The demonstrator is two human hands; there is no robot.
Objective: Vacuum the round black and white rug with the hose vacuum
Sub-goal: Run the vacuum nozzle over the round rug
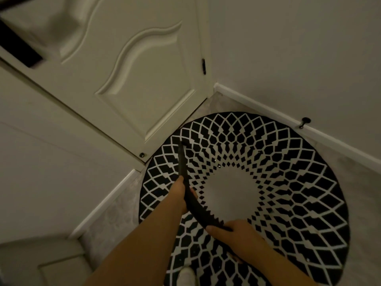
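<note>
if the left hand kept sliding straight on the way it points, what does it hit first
Likely more of the black hose nozzle it grips, then the rug near its door-side edge; beyond that the door. Depth is hard to judge for the left hand.

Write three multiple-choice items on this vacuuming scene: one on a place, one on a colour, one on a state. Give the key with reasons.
1. Where does the hose nozzle point?
A. the rug's edge by the door
B. the rug's centre
C. the wall

2. What colour is the middle of the rug?
A. black
B. white
C. red

3. How is the hose held?
A. by one hand
B. by both hands
C. by neither

Key: 1 A, the tip lies near the door; 2 B, the centre patch is plain white; 3 B, left hand and right hand both grip it.
</note>
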